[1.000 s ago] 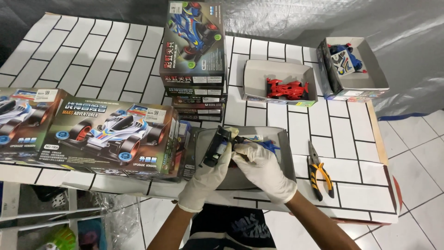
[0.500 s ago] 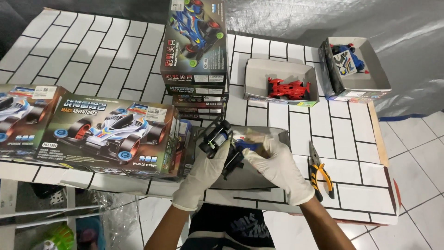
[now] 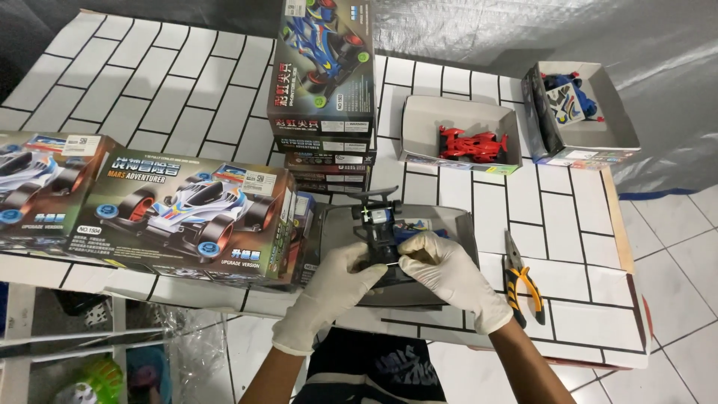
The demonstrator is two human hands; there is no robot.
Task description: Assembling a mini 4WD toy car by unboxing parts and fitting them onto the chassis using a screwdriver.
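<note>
Holding a black toy car chassis (image 3: 376, 224) between them, the two white-gloved hands meet just above the near edge of the counter (image 3: 172, 97). The left hand (image 3: 336, 288) closes on the chassis from below and the left, and the right hand (image 3: 452, 273) pinches it from the right, fingertips close together at its rear. The chassis stands tilted over an open grey box tray (image 3: 456, 224), with a small blue part showing just behind it. Right of the right hand lie pliers with orange and black handles (image 3: 521, 280). To the left sit two boxed car kits (image 3: 179, 217). Behind the hands rises a stack of kit boxes (image 3: 325, 82). Farther right, one open tray holds a red car body (image 3: 475, 144), and another holds a blue car body (image 3: 568, 101).
</note>
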